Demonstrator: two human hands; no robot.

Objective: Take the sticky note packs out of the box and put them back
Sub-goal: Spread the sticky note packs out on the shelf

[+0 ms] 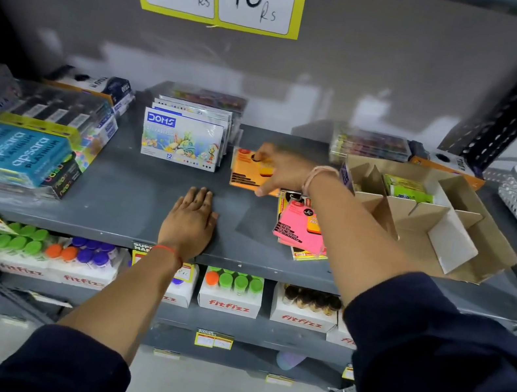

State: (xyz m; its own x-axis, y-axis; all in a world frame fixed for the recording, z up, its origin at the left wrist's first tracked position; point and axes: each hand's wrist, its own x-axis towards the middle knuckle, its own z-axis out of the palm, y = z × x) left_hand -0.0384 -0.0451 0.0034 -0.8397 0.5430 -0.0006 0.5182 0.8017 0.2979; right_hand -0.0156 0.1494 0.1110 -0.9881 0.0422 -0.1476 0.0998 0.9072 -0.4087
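Fingers of the right hand (pixel 280 170) pinch an orange sticky note pack (pixel 249 173), thumb at its near edge, at the grey shelf (pixel 133 194); the blur hides whether the pack touches it. Just right of that grip lies a pile of packs with a pink pack (pixel 299 229) on top. Farther right sits the cardboard box (pixel 425 221), with a green pack (pixel 407 187) inside. The left hand (pixel 191 218) lies flat and open on the shelf, holding nothing.
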